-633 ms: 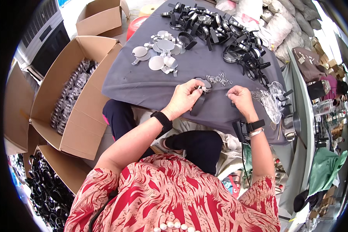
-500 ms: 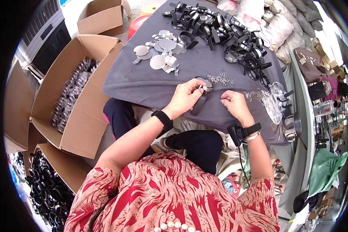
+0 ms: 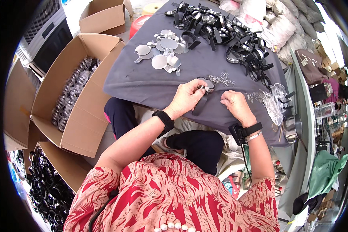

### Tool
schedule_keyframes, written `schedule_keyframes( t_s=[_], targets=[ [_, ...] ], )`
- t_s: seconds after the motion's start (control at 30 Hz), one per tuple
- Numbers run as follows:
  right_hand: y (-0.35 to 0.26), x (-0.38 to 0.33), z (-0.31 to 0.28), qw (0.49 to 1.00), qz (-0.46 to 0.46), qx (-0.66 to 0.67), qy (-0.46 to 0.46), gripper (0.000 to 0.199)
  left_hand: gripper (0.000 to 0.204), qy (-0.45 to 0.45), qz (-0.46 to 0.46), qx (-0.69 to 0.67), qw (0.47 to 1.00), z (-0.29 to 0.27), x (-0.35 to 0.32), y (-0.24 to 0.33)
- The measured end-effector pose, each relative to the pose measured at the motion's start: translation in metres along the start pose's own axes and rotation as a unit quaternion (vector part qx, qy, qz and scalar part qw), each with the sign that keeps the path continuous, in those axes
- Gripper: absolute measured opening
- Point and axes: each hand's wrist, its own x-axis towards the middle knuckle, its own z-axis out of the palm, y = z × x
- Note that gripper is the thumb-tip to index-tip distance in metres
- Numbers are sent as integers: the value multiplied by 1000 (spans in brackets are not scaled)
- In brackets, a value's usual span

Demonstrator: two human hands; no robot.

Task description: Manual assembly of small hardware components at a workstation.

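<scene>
A black wristwatch [image 3: 199, 106] lies at the near edge of the grey-covered table, its strap hanging toward me. My left hand [image 3: 185, 97] grips it at the case, thumb and fingers closed over the silver rim. To the right of it, my right hand [image 3: 237, 105] hovers just over the cloth with thumb and forefinger pinched together. Whatever is between those fingertips is too small to make out. Just beyond the watch is a scatter of tiny metal pieces [image 3: 222, 79]. Flat round silver discs with tabs [image 3: 168, 43] lie farther left.
Many black-strapped watches [image 3: 208, 20] are heaped across the table's far side. A clear plastic bag [image 3: 273, 110] with thin pieces sits at the right edge. On the left, an open cardboard box [image 3: 85, 133] holds clear-wrapped items; a lower box contains black looped items [image 3: 46, 189]. Sacks [image 3: 280, 27] are piled behind.
The view has shifted very slightly. Both hands stay nearly where they were, the left still on the watch and the right still pinched beside it.
</scene>
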Motion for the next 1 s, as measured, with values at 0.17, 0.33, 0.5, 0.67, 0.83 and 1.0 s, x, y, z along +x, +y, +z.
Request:
schedule_keyframes(
  t_s=[0.17, 0.33, 0.5, 0.67, 0.83, 1.0],
  targets=[
    [12, -2, 6, 928, 232, 290, 5, 6, 17, -3, 2, -3, 1000, 0, 0, -2],
    [21, -12, 9, 973, 203, 101, 48, 9, 17, -5, 6, -1, 1000, 0, 2, -2],
    [-1, -12, -2, 996, 46, 19, 75, 14, 17, 0, 4, -7, 1000, -1, 1, -2],
    [-5, -16, -9, 996, -19, -72, -41, 2, 17, -6, 6, -9, 1000, 1, 2, -2],
    [-2, -15, -9, 996, -31, -70, -42, 6, 16, -5, -3, -6, 1000, -2, 1, -2],
    [-9, -17, -15, 999, -24, -44, 5, 6, 16, -10, 2, -11, 1000, 3, 4, 0]
  ],
)
